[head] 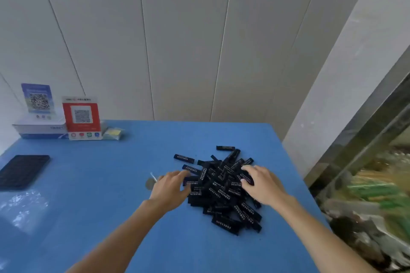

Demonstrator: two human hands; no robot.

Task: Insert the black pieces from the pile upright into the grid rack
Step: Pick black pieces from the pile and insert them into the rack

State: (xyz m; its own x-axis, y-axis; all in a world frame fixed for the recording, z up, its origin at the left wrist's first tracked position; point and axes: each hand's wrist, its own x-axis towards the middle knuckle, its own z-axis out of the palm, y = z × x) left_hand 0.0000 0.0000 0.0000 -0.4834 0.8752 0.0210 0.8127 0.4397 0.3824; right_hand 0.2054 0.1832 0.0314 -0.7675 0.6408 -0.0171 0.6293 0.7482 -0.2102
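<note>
Both forearms are stretched over the blue bench (111,184). The left hand (169,187) and right hand (261,186) are laid on the pile of black pieces (224,190), fingers loosely spread, nothing gripped, seemingly to gather it. The grid rack (22,172) is set well apart at far left.

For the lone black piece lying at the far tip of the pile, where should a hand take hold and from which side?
The lone black piece lies flat and crosswise, clear of the pile. Probably best to pinch its long sides near the middle, coming from above; the right hand is nearer.
</note>
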